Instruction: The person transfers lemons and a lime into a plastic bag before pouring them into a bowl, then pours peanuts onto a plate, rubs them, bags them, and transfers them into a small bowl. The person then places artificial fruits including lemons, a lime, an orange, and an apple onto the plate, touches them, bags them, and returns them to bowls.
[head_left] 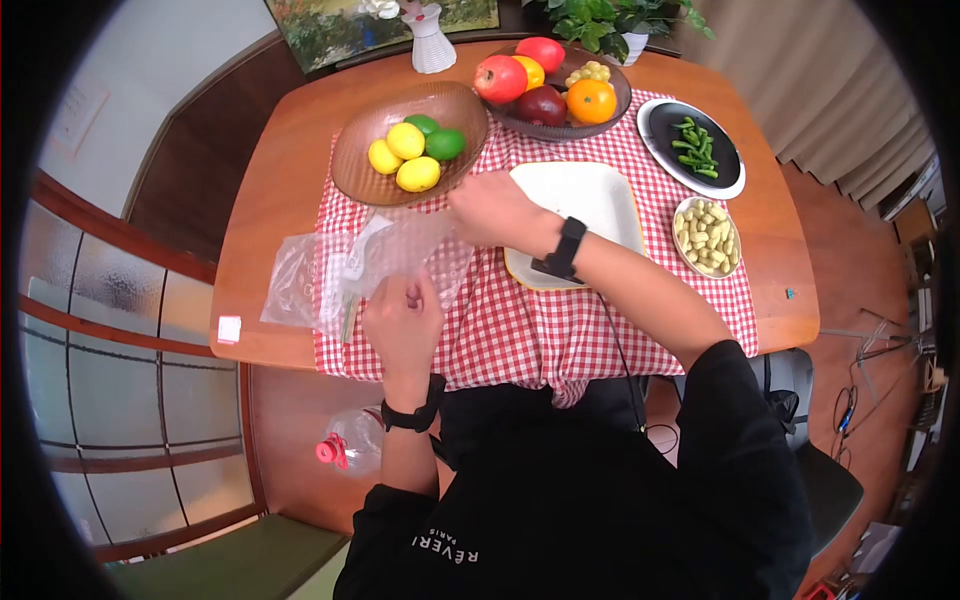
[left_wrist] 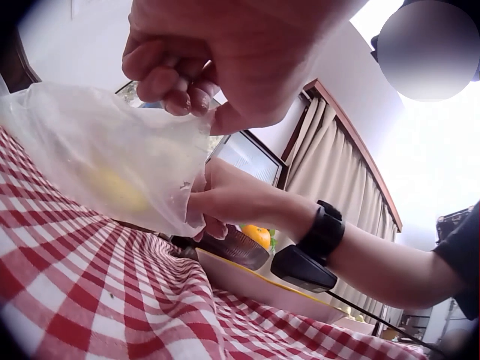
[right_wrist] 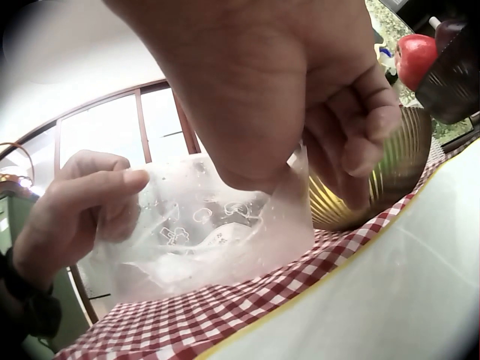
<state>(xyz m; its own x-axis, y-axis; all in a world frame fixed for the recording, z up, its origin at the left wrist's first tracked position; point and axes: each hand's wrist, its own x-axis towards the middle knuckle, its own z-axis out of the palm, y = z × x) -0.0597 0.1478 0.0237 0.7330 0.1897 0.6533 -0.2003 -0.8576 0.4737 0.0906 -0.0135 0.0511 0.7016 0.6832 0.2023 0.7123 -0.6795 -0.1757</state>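
Note:
A translucent plastic bag (head_left: 415, 240) with white printed drawings is held upright between both hands, over the checked cloth. My left hand (head_left: 405, 320) pinches its near edge between thumb and curled fingers; the right wrist view shows that left hand (right_wrist: 79, 206) at the bag's side. My right hand (head_left: 495, 210) grips the opposite edge, its fingers curled at the corner in the left wrist view. Yellow shows through the bag (left_wrist: 97, 150) in that view. Just beyond the hands, a brown ribbed bowl (head_left: 355, 165) holds yellow lemons (head_left: 406, 141) and green fruit (head_left: 445, 144).
Another clear bag (head_left: 288, 285) lies left. A white tray (head_left: 590, 190) sits beneath my right forearm. Behind stands a dark fruit bowl (head_left: 615, 115); to the right are a plate of green peppers (head_left: 697, 150) and a bowl of peanuts (head_left: 707, 238). A vase (head_left: 432, 50) stands at the back.

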